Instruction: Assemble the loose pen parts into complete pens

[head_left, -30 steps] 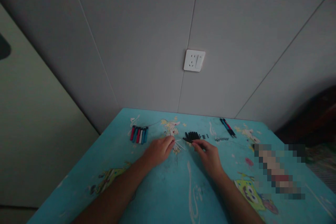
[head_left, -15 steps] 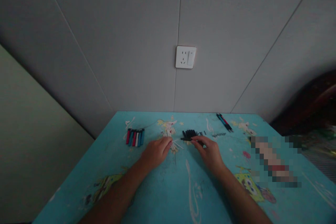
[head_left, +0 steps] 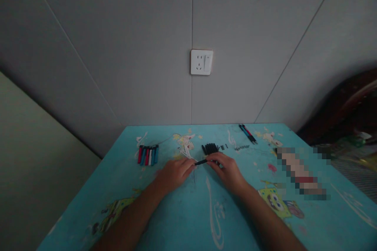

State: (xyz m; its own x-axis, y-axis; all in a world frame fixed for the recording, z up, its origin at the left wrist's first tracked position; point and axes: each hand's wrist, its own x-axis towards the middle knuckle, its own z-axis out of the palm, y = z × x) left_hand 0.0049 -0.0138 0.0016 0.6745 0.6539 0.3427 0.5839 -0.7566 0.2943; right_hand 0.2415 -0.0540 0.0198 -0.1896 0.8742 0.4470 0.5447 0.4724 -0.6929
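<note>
Black pen tube (head_left: 201, 162) is between the two hands, mid-table, just short of the row of parts. Lies roughly 9-to-3, right end tipped slightly toward 2. Can't tell if it touches the table.

Right hand (head_left: 225, 166) at 3 o'clock of the tube: thumb and fingers pinched on its right end. Left hand (head_left: 176, 172) at 8 o'clock: fingers drawn together, tips right at the tube's left end. Can't tell whether they grip the tube itself or something thin; the contact is too small to read.

Outward from the tube, clock-face:
- 10: white sticks (head_left: 186, 152), thin, loosely bunched, lying just past the left fingertips.
- 1: black pen parts (head_left: 209, 148), packed side by side in a row, near the right fingertips.
- 2: small dark pieces (head_left: 222, 147), just beside that row; too small to identify.
- Between 2 and 3: springs (head_left: 242, 148), apparently, in a line.
- 2, farther out: slim pens (head_left: 247, 133), blue and red with black ends, side by side near the back edge.
- 9 to 10: pen barrels (head_left: 148, 155), red, blue and white with black tops, lined up, well apart from the left hand.
- 3, far out: pixelated patch (head_left: 302, 172), contents unreadable.

Table (head_left: 213, 219) is turquoise, cartoon-printed. Wall socket (head_left: 202, 62) at 12, on the grey wall (head_left: 153, 39).
</note>
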